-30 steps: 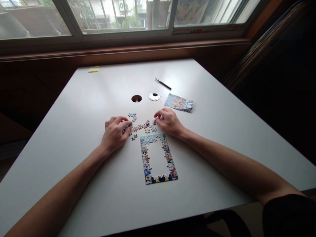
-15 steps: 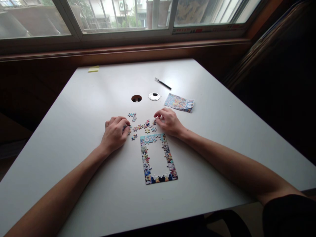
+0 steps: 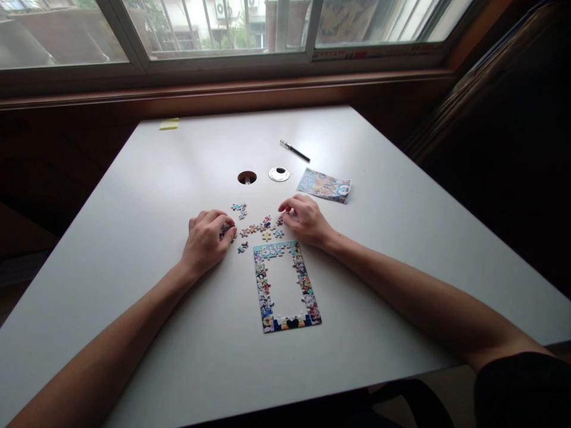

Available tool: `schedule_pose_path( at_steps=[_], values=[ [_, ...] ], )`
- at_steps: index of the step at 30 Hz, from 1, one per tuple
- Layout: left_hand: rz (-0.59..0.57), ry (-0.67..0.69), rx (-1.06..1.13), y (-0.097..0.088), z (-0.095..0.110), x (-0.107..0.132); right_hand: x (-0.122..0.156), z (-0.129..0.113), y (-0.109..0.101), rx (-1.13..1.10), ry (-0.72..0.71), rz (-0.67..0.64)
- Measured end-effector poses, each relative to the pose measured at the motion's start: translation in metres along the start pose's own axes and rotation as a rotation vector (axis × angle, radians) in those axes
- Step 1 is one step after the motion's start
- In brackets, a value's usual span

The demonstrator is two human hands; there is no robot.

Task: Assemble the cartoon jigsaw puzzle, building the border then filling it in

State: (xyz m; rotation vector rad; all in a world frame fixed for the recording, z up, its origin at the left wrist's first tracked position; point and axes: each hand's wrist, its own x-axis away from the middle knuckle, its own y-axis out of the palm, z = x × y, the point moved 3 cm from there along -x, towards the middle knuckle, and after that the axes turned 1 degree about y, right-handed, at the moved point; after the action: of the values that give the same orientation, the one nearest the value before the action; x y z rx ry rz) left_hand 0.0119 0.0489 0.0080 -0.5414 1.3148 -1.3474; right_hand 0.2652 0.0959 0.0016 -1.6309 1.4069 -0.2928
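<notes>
A jigsaw puzzle frame (image 3: 263,297) lies on the white table, its coloured border joined all round and the table showing through its middle. Loose jigsaw pieces (image 3: 254,228) are scattered just beyond its top edge. At the left of these pieces, my left hand (image 3: 209,238) rests with curled fingers and thumb closed around a small cluster of pieces, partly hidden under it. To the right, my right hand (image 3: 307,220) rests on its side, fingers loosely bent, with thumb and forefinger apart. A small dark piece lies by its fingertips, seemingly not gripped.
A colourful picture sheet (image 3: 325,185) lies beyond my right hand. Farther back are a black pen (image 3: 295,151), a round metal cover (image 3: 279,174) and an open cable hole (image 3: 247,178). Yellow sticky notes (image 3: 169,124) sit near the far left corner, below a window (image 3: 223,27).
My left fingers shift very slightly over the pieces. The right hand, the puzzle frame and the loose pieces stay put.
</notes>
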Motion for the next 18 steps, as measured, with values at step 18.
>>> schedule_pose_path(
  at_steps=[18],
  values=[
    [-0.019,-0.022,-0.043,-0.0010,0.0028,0.0006,0.0003,-0.0009,-0.0005,0.002,0.001,-0.001]
  ],
)
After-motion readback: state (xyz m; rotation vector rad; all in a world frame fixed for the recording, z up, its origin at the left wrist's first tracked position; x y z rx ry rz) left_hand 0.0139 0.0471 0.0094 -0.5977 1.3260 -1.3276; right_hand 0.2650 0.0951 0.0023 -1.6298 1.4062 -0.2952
